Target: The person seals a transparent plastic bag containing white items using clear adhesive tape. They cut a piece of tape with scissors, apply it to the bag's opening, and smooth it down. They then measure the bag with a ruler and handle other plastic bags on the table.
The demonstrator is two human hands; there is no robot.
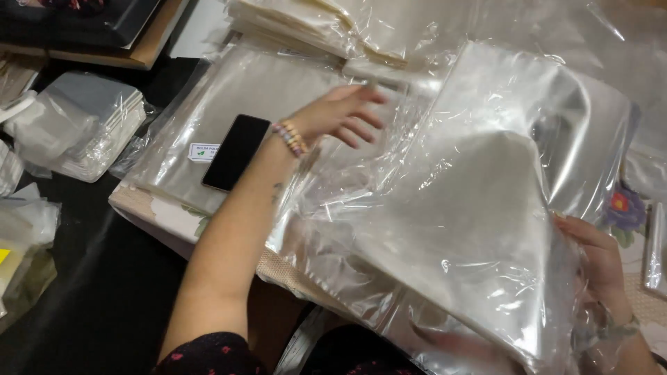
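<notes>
The clear plastic bag point(479, 229) billows between the hands: right hand point(597, 260) pinches its edge, left hand point(344, 114) reaches spread-fingered just beyond it.

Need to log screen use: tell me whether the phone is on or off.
Screen dark: the phone lies flat on the bag stack, showing plain black. Powered off or asleep, cannot tell.

A black phone point(236, 152) is seen lying face up on a flat pack of clear bags point(229, 97), beside a small white label point(203, 152) stuck to that pack. To the far left, a wrapped stack of white sheets point(87, 125) is set on the black table surface point(90, 278). At the far left corner a dark tray on a wooden board point(149, 48) is visible. At the right edge, a flowered cloth point(625, 208) is partly uncovered. Crumpled plastic point(24, 236) is heaped at the near left.
</notes>
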